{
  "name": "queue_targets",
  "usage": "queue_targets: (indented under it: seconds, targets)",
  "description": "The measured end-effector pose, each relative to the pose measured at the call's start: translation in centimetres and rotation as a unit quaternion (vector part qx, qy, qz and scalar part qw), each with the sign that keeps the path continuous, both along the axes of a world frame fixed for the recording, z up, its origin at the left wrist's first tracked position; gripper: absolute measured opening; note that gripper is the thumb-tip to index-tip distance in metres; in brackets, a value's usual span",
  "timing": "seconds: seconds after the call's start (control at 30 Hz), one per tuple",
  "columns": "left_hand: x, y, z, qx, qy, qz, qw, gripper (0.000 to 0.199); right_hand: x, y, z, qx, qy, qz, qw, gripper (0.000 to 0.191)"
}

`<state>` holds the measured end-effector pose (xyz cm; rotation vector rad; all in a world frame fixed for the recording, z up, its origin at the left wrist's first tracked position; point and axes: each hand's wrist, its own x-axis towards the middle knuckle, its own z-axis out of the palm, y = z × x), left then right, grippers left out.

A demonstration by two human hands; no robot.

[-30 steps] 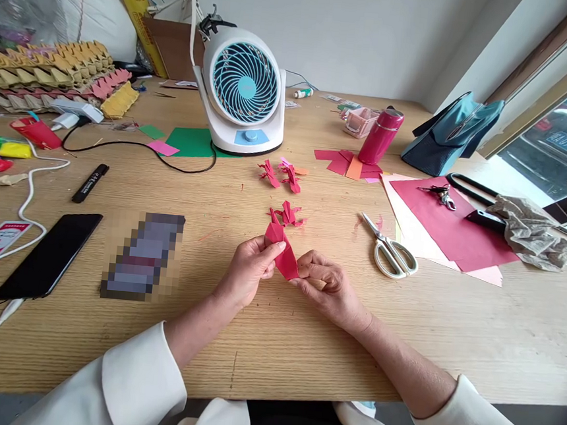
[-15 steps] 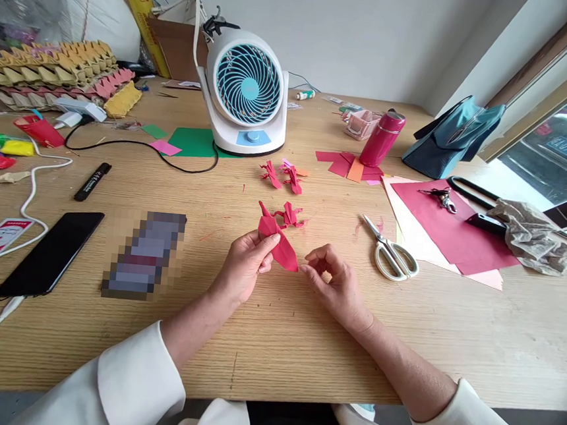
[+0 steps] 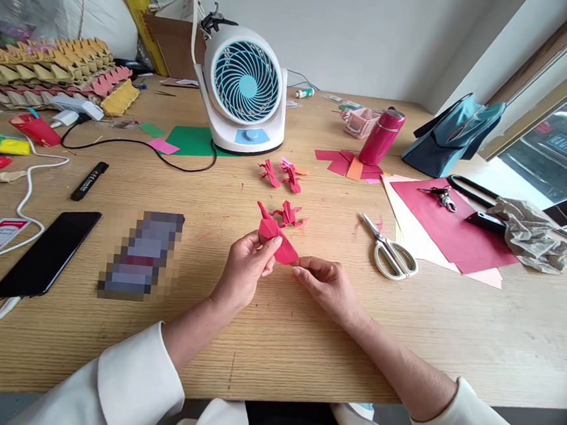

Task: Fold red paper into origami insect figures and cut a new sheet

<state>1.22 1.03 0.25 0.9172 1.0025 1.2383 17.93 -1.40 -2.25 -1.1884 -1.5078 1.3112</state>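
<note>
A partly folded red origami crane [image 3: 284, 248] is pinched between the thumb and fingers of my left hand [image 3: 243, 270]. Its thin pointed end sticks up to the far left, and a broad flap slopes down to the right. At that flap's lower right tip, the thumb and forefinger of my right hand [image 3: 329, 288] close on the paper. Just beyond my left fingers lies a folded red paper crane [image 3: 289, 214]. Two more red cranes, a left one [image 3: 269, 173] and a right one [image 3: 292, 177], lie farther back on the wooden table [image 3: 271, 357].
Scissors [image 3: 393, 252] lie right of my hands, near red paper sheets [image 3: 454, 221]. A fan [image 3: 247, 90] stands behind, with a pink bottle [image 3: 382, 136] and teal bag [image 3: 451, 138] at right. Left are a blurred-out phone-shaped object [image 3: 143, 253], black phone [image 3: 46, 254] and marker [image 3: 89, 181].
My right hand has moved slightly left and up, its fingers closing on the flap's tip. The flap has risen a little. My left hand keeps its hold.
</note>
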Motion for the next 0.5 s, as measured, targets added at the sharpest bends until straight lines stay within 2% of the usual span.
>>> queue_targets:
  seconds: [0.17,0.5]
  targets:
    - [0.10,-0.07,-0.16,-0.003,0.001,-0.007,1.000,0.031,-0.07,-0.04,0.05,-0.019,0.018,-0.007,1.000,0.037]
    - [0.30,-0.19,-0.39,0.001,0.024,-0.014,1.000,0.030,-0.18,-0.21,0.13,0.003,0.011,-0.016,1.000,0.038]
